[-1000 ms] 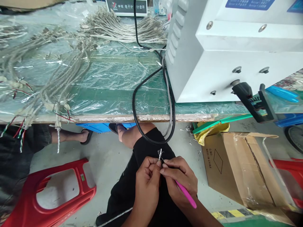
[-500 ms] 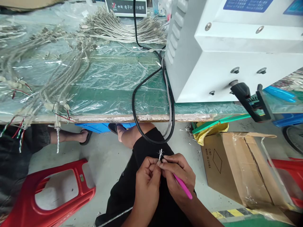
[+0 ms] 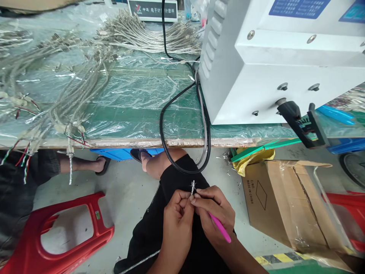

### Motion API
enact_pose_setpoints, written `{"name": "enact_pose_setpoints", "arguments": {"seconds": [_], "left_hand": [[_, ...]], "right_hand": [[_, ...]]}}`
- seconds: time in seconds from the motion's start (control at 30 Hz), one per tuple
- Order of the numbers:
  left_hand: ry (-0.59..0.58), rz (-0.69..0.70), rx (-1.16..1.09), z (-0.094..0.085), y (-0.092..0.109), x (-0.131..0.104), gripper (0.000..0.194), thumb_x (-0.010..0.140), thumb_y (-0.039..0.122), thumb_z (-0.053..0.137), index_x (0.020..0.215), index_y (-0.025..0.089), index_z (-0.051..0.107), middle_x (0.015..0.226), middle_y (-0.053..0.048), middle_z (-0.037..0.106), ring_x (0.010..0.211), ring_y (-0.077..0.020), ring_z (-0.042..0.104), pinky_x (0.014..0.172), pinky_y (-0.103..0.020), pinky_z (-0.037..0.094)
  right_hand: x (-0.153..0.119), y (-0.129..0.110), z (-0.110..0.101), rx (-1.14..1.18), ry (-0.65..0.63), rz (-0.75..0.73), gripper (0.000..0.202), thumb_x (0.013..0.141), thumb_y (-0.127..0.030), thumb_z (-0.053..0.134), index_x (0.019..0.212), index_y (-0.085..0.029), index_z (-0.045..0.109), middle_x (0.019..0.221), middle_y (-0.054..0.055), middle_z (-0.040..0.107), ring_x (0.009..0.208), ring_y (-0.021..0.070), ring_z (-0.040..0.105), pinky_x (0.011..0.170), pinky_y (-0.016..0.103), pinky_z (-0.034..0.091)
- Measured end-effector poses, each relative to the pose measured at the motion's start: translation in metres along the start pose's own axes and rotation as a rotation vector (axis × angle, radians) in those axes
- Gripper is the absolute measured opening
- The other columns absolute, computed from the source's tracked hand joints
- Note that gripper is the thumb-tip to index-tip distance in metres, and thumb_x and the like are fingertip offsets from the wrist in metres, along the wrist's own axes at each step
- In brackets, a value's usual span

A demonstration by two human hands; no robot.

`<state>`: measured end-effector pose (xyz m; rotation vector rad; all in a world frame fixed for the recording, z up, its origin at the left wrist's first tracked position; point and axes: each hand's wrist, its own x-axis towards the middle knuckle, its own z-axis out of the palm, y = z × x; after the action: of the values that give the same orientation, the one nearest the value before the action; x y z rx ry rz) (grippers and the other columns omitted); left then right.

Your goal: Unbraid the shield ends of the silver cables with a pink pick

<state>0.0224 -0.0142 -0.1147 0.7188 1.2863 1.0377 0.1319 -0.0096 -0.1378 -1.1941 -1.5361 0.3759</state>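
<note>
Silver cable end (image 3: 193,187): pinched in the left hand, its frayed strands sticking up just beyond the thumb and forefinger; its long axis runs away from the wearer toward the bench, nearly straight up in the head view.
Left hand (image 3: 178,219): closed, thumb and bent forefinger gripping the cable.
Right hand (image 3: 216,211): closed around the pink tool, fingertips meeting those of the left hand beside the strands.
Pink tool (image 3: 221,229): slants across the right palm, blunt end pointing back toward the wearer and rightward; its working tip is hidden at the fingers.
Pale cable (image 3: 139,262): below and left of the left hand, slanting up to the forearm.
Black cord (image 3: 161,129): looped over the bench edge, beyond both hands.
Bench (image 3: 128,118): ahead of the hands, covered in clear plastic.
Cable bundles (image 3: 76,89): on that plastic, ahead and left of the left hand.
White machine (image 3: 265,80): ahead and right of the right hand.
Cardboard box (image 3: 268,201): right of the right hand, on the floor.
Red stool (image 3: 31,236): well left of the left hand.
</note>
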Motion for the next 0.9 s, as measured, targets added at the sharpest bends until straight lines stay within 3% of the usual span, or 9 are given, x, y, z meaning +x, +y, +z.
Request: {"name": "enact_pose_setpoints", "arguments": {"seconds": [0.27,0.37,0.47,0.57,0.63,0.9], "left_hand": [[0.011,0.031,0.085,0.002,0.004,-0.003,0.021,0.091,0.031,0.061,0.075,0.018,0.059,0.053,0.009,0.038,0.050,-0.0090,0.030,0.048,-0.021,0.027],[-0.004,0.032,0.101,0.003,0.005,-0.003,0.023,0.091,0.034,0.061,0.075,0.018,0.059,0.053,0.007,0.043,0.049,-0.0093,0.033,0.049,-0.022,0.028],[-0.002,0.024,0.133,0.001,0.002,-0.004,0.027,0.092,0.037,0.062,0.073,0.018,0.059,0.054,0.003,0.054,0.047,-0.0094,0.035,0.048,-0.023,0.027],[0.015,-0.012,0.097,-0.003,-0.002,-0.005,0.031,0.093,0.040,0.060,0.072,0.017,0.059,0.050,0.004,0.053,0.043,-0.0080,0.030,0.046,-0.023,0.024],[0.006,-0.043,0.038,-0.005,-0.004,-0.004,0.030,0.093,0.041,0.059,0.075,0.017,0.059,0.050,0.004,0.054,0.043,-0.0073,0.029,0.045,-0.023,0.023],[-0.118,-0.109,-0.176,-0.007,0.006,0.002,0.025,0.091,0.039,0.063,0.080,0.017,0.058,0.061,0.002,0.059,0.046,-0.0065,0.031,0.045,-0.022,0.020]], "right_hand": [[-0.002,-0.001,0.003,-0.012,0.007,0.017,0.030,0.085,0.004,0.063,0.088,-0.023,0.077,0.096,0.005,0.064,0.084,0.0143,0.068,0.066,0.026,0.060],[-0.004,0.001,0.002,-0.016,0.022,0.060,0.030,0.087,0.001,0.061,0.089,-0.025,0.077,0.096,0.004,0.064,0.084,0.0142,0.069,0.066,0.026,0.061],[0.001,0.010,-0.002,-0.035,0.166,0.185,0.025,0.089,-0.004,0.062,0.085,-0.024,0.076,0.093,0.004,0.065,0.089,0.0166,0.070,0.072,0.030,0.061],[0.007,0.019,-0.005,-0.050,0.317,0.304,0.021,0.090,-0.009,0.063,0.078,-0.023,0.073,0.087,0.003,0.064,0.094,0.0189,0.069,0.078,0.034,0.060],[0.008,0.020,-0.006,-0.017,0.279,0.298,0.021,0.089,-0.008,0.063,0.079,-0.023,0.074,0.086,0.003,0.065,0.091,0.0187,0.069,0.075,0.033,0.060],[0.001,-0.004,-0.006,0.127,0.073,0.048,0.033,0.080,0.007,0.066,0.088,-0.024,0.074,0.088,0.002,0.070,0.077,0.0146,0.072,0.064,0.027,0.062]]}}
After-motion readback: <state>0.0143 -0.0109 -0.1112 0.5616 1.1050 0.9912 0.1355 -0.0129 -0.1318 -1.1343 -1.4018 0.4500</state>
